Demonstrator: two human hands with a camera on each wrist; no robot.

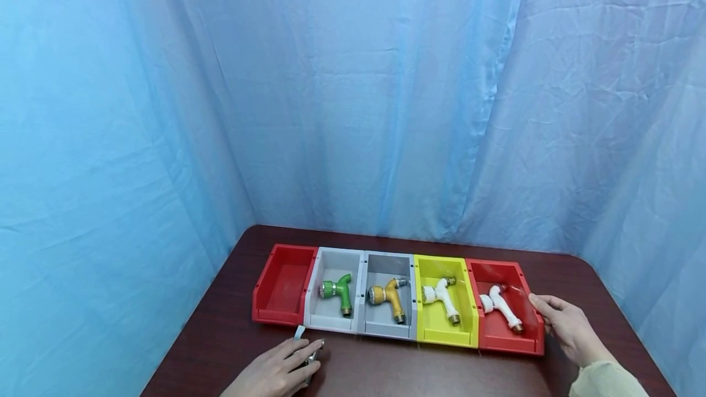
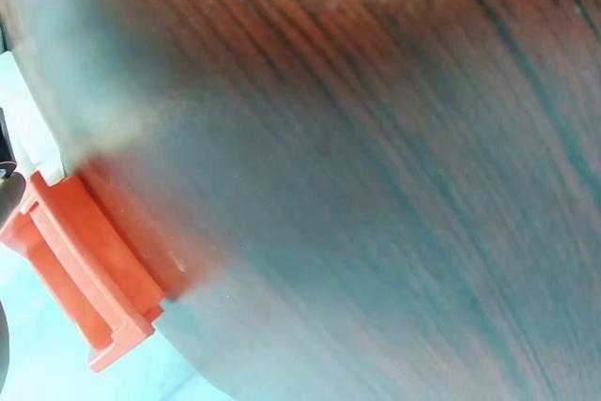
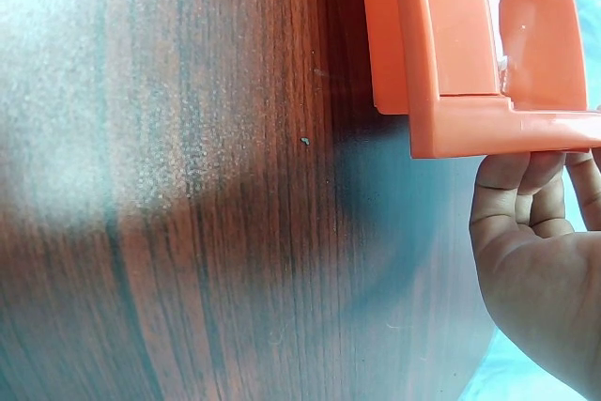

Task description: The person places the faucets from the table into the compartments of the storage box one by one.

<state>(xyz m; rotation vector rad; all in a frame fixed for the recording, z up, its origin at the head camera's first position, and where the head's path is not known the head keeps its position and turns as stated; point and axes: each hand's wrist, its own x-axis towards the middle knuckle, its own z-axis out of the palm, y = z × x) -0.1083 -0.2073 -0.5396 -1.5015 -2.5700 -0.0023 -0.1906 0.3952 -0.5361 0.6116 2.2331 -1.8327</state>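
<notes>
In the head view my left hand is at the table's front left, its fingers around a shiny metal fitting with a pale blue tab. The fingers hide most of it, so its kind is unclear. My right hand grips the outer side wall of the rightmost red bin; a fingertip lies at its rim. A white tap lies in that bin. Leftwards, the yellow bin holds another white tap, the grey bin a yellow tap, and the white bin a green tap.
A second red bin with nothing in it stands at the row's left end. The bins stand side by side on a dark wood-grain table. Blue curtains hang behind the table and at both sides.
</notes>
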